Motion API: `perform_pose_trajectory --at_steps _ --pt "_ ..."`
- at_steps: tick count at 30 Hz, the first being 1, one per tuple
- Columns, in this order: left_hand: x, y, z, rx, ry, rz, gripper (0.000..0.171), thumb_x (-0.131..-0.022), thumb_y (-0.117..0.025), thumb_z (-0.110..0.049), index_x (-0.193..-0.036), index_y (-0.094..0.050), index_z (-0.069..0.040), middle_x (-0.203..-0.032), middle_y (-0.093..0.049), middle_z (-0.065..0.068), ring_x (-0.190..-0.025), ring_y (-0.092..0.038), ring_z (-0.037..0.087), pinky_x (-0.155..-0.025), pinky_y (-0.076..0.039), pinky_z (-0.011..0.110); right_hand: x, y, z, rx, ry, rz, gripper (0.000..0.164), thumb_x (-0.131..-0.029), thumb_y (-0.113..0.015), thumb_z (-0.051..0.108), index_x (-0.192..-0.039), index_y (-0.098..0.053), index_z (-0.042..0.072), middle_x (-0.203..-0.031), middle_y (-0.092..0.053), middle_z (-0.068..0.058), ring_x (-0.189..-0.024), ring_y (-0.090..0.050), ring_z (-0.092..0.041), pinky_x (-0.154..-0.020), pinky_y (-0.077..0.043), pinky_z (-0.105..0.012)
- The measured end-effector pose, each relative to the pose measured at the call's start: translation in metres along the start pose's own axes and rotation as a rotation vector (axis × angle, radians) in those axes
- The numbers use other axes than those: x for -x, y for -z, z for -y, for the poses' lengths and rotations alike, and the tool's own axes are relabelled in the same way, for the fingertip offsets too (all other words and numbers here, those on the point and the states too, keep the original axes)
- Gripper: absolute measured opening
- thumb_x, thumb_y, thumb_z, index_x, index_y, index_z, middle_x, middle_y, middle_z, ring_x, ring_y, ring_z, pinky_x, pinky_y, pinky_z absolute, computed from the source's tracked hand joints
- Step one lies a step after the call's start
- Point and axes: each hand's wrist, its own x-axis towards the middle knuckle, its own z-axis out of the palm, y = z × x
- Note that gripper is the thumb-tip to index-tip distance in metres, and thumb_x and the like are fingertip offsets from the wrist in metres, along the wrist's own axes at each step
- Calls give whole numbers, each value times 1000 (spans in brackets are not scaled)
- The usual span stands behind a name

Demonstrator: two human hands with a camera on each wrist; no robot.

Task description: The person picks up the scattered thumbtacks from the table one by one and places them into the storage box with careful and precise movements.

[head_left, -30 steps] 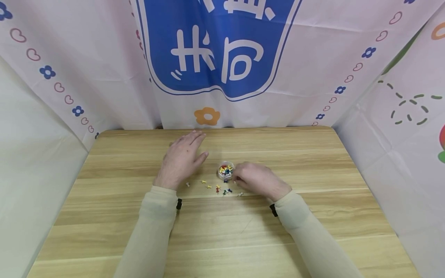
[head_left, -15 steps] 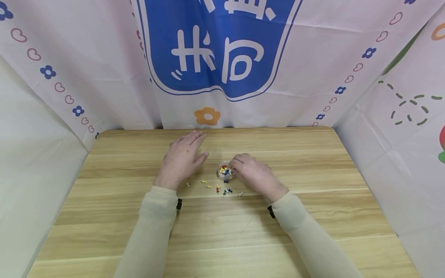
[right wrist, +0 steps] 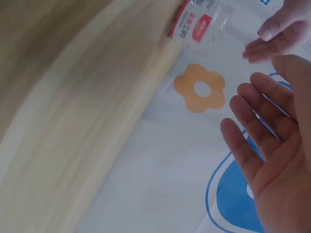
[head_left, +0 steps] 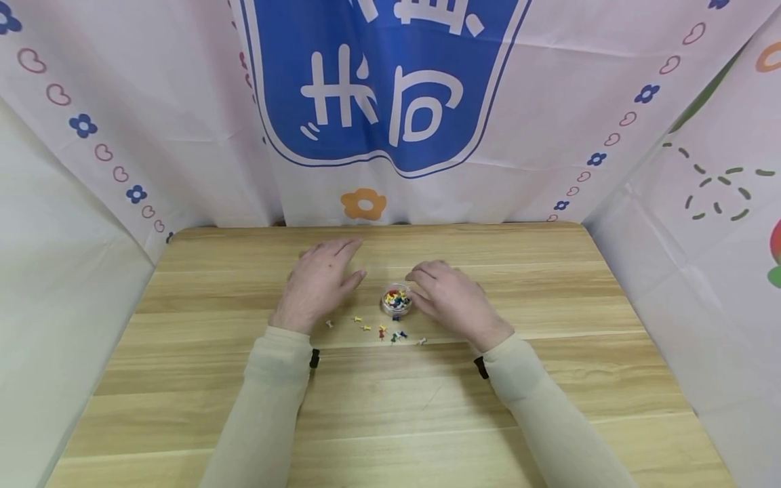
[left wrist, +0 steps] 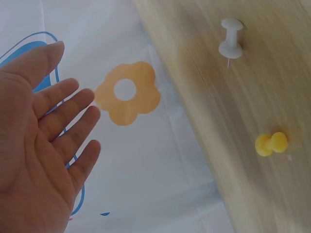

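Observation:
A small clear round jar [head_left: 389, 312] of colourful push pins stands mid-table; its printed side label [right wrist: 201, 27] shows in the right wrist view. My right hand [head_left: 454, 301] is just right of it, thumb and fingers apart near the rim. In its wrist view the palm [right wrist: 279, 170] is bare and the fingers are extended. Left of the jar my left hand [head_left: 314, 285] hovers with spread fingers, its palm [left wrist: 39, 145] holding nothing. Loose pins lie in front of the jar: a red push pin [head_left: 382, 333], a white push pin [left wrist: 231, 40], a yellow push pin [left wrist: 270, 144] and several more.
The wooden table [head_left: 390, 420] reaches back to a white curtain [head_left: 537, 176] with a blue printed emblem and an orange flower. White cloth walls [head_left: 689, 285] flank both sides.
My right hand has gone from the table beside the jar up to its rim, then drawn slightly right with its fingers parted. My left hand stays almost still.

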Motion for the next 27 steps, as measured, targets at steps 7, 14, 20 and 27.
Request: perform_pose_trajectory --at_steps 7,14,20,27 --pt "4 7 -5 18 -6 31 55 -98 -69 -42 -143 -59 -13 -146 -59 8 -136 -52 31 -116 -40 55 3 10 -6 -1 -53 82 63 -107 -41 58 -150 -55 14 -156 -51 -7 -143 -46 -27 -119 -36 -48" --pt "19 16 -3 20 -50 51 40 -96 -73 -36 -127 -69 -11 -126 -69 7 -117 -63 31 -102 -51 55 13 16 -16 75 -49 141 70 -107 -35 61 -163 -35 20 -171 -24 -1 -156 -21 -26 -127 -15 -49" --pt "34 13 4 -58 -91 124 30 -93 -77 -25 -120 -72 -13 -114 -73 2 -104 -68 28 -97 -52 63 23 12 -23 125 -14 155 73 -107 -27 63 -166 -26 21 -174 -14 0 -158 -13 -27 -128 -6 -50" --pt "46 7 2 -147 -159 180 16 -87 -79 -14 -102 -73 -12 -92 -71 0 -82 -66 21 -77 -59 45 33 5 -27 139 -5 141 73 -107 -24 63 -166 -26 21 -173 -19 -3 -158 -12 -26 -128 -6 -50"
